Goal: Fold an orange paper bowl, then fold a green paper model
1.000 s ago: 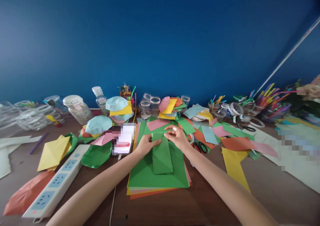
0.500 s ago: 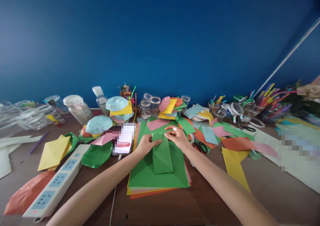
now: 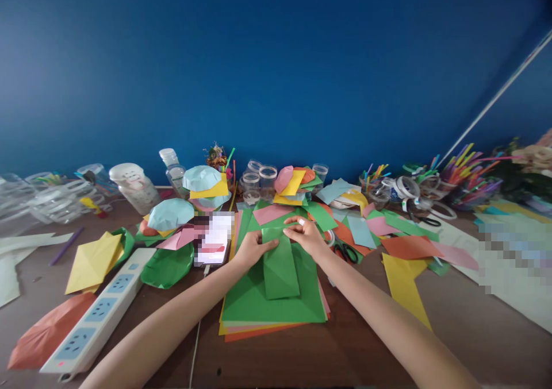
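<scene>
2 grips: L grip (image 3: pixel 254 249) & R grip (image 3: pixel 305 235) atop folded green paper (image 3: pixel 280 268), closure unclear.

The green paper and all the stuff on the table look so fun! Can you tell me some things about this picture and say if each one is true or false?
1. The left hand and the right hand both touch the folded green paper. True.
2. The black-handled scissors are in the left hand. False: neither hand holds them; they lie beyond the right hand.
3. The white power strip sits on top of the paper stack. False: it lies on the wooden table, left of the stack.
4. Colourful straws stand in clear containers at the back right. True.
</scene>
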### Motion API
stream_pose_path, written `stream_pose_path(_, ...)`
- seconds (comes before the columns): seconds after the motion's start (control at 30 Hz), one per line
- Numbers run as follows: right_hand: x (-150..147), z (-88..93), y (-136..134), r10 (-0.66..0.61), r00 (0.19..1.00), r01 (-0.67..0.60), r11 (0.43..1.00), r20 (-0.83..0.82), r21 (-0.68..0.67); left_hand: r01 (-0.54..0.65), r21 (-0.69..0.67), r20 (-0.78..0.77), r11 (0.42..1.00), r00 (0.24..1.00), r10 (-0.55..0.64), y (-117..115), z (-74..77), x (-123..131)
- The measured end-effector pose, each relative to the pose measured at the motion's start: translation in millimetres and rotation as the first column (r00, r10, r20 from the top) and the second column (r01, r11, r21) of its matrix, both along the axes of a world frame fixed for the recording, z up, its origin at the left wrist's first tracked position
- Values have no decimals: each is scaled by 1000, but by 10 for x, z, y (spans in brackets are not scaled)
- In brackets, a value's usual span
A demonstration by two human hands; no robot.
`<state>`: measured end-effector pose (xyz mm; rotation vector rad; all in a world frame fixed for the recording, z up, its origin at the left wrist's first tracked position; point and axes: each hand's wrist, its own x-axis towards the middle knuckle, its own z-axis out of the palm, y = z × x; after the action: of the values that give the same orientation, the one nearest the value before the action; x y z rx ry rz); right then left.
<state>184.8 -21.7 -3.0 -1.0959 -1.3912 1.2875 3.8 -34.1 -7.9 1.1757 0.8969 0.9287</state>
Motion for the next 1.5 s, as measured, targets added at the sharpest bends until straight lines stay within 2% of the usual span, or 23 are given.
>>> stream_pose_path(1.5,-10,-6,-2,-11,1000,11,1000,-9,-11,9,-12,-11,1000,1000,-10,15,-12,-4)
